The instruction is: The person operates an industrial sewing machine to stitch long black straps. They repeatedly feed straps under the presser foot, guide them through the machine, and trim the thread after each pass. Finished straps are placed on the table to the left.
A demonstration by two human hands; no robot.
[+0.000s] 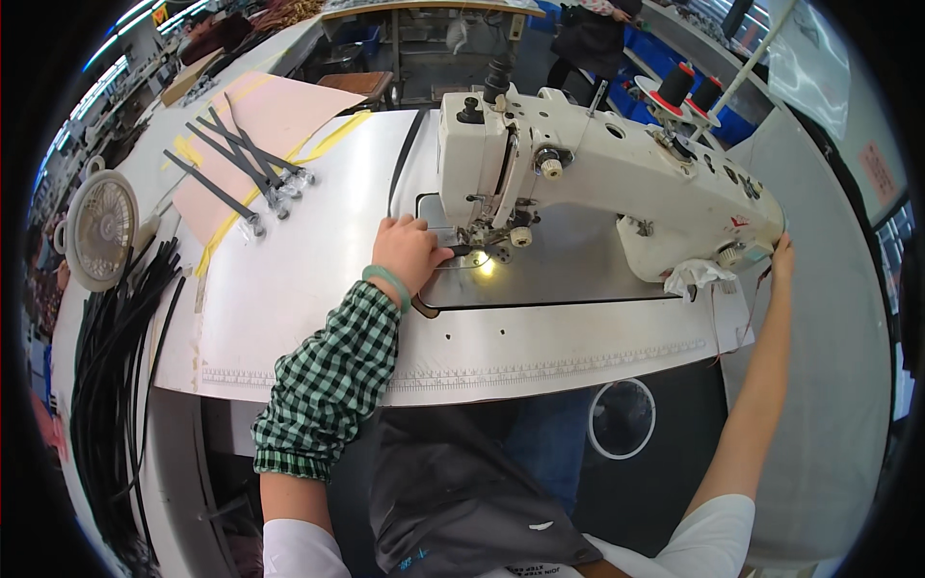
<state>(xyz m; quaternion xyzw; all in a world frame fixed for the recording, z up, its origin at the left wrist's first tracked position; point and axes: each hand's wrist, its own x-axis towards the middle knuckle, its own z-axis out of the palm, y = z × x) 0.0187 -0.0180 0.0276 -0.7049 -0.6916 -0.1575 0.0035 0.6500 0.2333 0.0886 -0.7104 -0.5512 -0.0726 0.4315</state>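
Observation:
A white industrial sewing machine [617, 159] stands on the table before me. My left hand [407, 252] is closed on a black strap [403, 164], its thumb and fingers close to the presser foot [474, 234]. A dark end of strap shows between the fingertips and the needle area; the strap's other part runs back across the white tabletop. My right hand [782, 258] reaches round the machine's right end and grips the handwheel there, which is mostly hidden. A lit spot [484, 263] shines on the metal plate beside the needle.
Several black straps with metal-looking ends [252, 173] lie on pink sheet material [289, 106] at the left. A bundle of long black strips [106, 385] hangs over the left edge near a round fan [101, 229]. Thread cones [676, 85] stand behind the machine; another person [590, 43] is farther back.

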